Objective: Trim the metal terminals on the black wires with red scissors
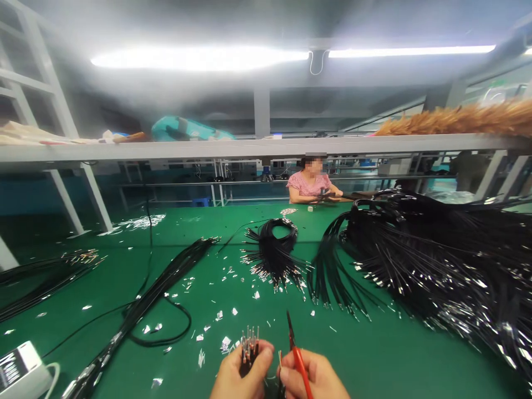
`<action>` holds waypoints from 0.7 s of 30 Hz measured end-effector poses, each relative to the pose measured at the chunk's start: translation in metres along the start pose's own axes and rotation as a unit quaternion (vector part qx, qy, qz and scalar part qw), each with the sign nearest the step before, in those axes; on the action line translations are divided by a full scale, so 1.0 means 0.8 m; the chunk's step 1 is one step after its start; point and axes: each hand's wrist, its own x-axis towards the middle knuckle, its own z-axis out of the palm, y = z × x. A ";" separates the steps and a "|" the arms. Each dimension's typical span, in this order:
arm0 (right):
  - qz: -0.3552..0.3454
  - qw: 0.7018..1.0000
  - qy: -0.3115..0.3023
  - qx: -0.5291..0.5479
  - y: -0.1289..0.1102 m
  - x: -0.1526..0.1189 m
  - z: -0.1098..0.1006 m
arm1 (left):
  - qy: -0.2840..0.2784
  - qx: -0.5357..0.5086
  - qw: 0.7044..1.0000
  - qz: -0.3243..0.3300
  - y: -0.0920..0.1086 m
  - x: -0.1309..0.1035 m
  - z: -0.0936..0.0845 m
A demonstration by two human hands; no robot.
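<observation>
1. Nearest, low at the near edge of the green table (374,354): left hand (239,377) closed around a small bundle of wire ends (249,346), metal tips pointing up.
2. Just right of the bundle: right hand (316,379) closed on red-handled cutters (297,354), dark blades aimed up and away, close beside the bundle, contact unclear.
3. Around and beyond the bundle: silver scraps (226,343) scattered on the table.
4. Left of the bundle: long black cable run (166,282); white device (20,368) at the corner.
5. Beyond the bundle, mid-table: coiled wire bunch (272,249); right of it, a large black wire heap (436,260).
6. Far across the table: seated person in pink top (310,185), beneath a grey shelf (249,148).
</observation>
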 end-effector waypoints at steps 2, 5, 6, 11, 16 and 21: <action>-0.007 1.000 0.012 -0.028 -0.001 -0.001 0.002 | -0.011 -0.010 1.000 -0.006 0.002 -0.002 0.002; -0.031 0.997 0.024 -0.064 -0.001 -0.002 0.004 | -0.016 -0.017 1.000 -0.011 -0.002 -0.003 0.004; -0.035 0.997 0.027 -0.071 0.000 -0.002 0.005 | -0.018 -0.022 1.000 -0.011 -0.004 -0.002 0.005; -0.038 0.995 0.030 -0.086 0.003 0.001 0.007 | -0.037 -0.020 0.999 -0.004 -0.008 -0.001 0.004; -0.128 0.941 0.106 -0.295 -0.020 -0.008 0.001 | -0.023 -0.018 1.000 0.008 -0.006 0.001 0.003; -0.234 0.688 0.115 -0.677 -0.055 -0.028 -0.023 | -0.037 0.004 0.999 0.025 -0.011 0.006 0.001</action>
